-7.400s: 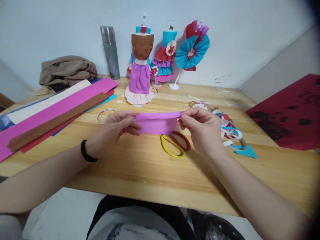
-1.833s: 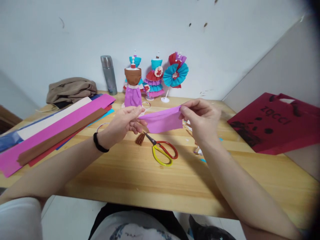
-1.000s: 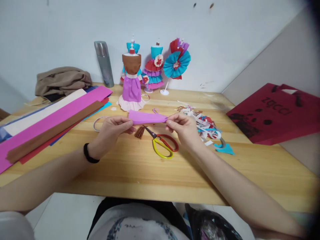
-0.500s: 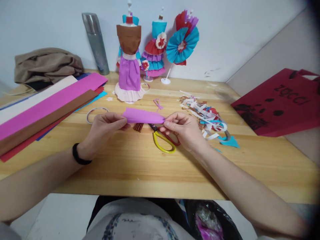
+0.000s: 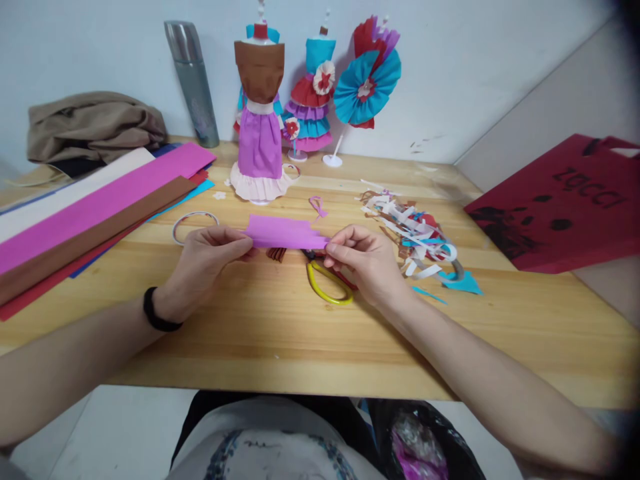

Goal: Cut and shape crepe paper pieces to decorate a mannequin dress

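A strip of purple crepe paper [image 5: 286, 233] is stretched between my two hands above the table, its near edge folded. My left hand [image 5: 213, 252] pinches its left end. The right end is gripped between thumb and fingers of my right hand [image 5: 364, 259]. Under the paper and my right hand lie scissors with a yellow handle loop [image 5: 327, 285], their blades mostly hidden. A small pleated brown piece [image 5: 276, 254] shows just below the strip. Behind it, a thin purple scrap [image 5: 317, 206] rests on the wood. A roll of tape [image 5: 193, 219] lies behind my left hand.
Small dress forms in paper outfits, one with a brown top and purple skirt [image 5: 260, 143], stand along the wall. Long paper sheets [image 5: 110, 203] lie at left, near a flask [image 5: 193, 87] and brown cloth [image 5: 95, 127]. Paper scraps [image 5: 415, 233] and a red bag [image 5: 560, 207] are at right.
Both hands keep their hold on the purple paper. Its folded near edge looks wider now, and the right hand has shifted slightly, covering more of the scissors. The view has moved a little.
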A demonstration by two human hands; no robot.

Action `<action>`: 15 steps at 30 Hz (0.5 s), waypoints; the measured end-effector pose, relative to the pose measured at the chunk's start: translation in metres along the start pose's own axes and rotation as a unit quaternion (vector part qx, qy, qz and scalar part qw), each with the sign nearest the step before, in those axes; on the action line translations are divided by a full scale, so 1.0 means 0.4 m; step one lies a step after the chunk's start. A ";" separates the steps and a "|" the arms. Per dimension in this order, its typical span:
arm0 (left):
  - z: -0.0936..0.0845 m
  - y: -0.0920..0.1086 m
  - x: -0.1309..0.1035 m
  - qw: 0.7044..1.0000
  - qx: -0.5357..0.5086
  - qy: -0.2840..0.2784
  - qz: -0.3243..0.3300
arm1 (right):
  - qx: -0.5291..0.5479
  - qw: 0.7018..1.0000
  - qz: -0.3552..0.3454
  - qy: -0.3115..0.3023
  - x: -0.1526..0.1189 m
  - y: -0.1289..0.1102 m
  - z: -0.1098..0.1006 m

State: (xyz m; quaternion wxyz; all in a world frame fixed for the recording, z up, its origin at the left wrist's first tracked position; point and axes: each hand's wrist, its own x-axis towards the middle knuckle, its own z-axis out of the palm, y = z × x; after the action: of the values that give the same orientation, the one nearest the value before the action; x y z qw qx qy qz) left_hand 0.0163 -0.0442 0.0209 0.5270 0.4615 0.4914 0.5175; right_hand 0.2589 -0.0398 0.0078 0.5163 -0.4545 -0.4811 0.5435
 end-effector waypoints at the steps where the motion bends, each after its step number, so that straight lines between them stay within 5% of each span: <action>1: 0.000 0.000 0.000 1.000 0.000 0.000 -0.003 | 0.002 1.000 0.000 0.000 0.000 0.000 0.001; 15: 0.000 -0.012 0.001 0.999 0.010 0.007 0.034 | -0.008 0.999 -0.032 0.005 -0.001 0.009 0.003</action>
State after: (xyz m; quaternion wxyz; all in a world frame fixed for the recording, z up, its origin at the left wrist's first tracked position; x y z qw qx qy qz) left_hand 0.0166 -0.0438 0.0162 0.5013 0.4797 0.4841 0.5332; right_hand 0.2573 -0.0404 0.0045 0.5317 -0.4461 -0.4973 0.5206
